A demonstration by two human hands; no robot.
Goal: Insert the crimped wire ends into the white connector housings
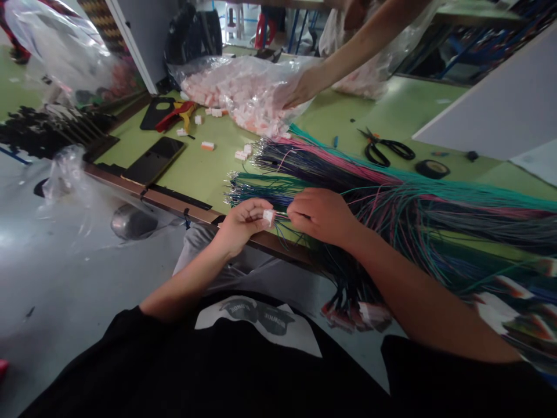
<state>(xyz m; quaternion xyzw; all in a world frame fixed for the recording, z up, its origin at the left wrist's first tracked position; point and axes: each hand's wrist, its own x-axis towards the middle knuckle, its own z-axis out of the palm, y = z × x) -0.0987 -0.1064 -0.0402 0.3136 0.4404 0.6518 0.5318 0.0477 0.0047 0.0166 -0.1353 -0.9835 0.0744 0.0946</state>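
Observation:
My left hand (244,222) is closed around a small white plastic connector (268,217) at the table's near edge. My right hand (321,215) pinches a thin wire right beside the connector, its fingertips touching it. Both hands sit over a broad bundle of pink, teal, purple and green wires (391,191) with bare metal tips (243,174) pointing left. More wired connectors (357,313) hang below the table edge.
Another person's hand (300,90) reaches into a clear bag of white connectors (243,87). Loose connectors (208,146), a phone (154,159), black scissors (385,150) and a tape roll (431,169) lie on the green table (209,168). A white board (500,104) stands at right.

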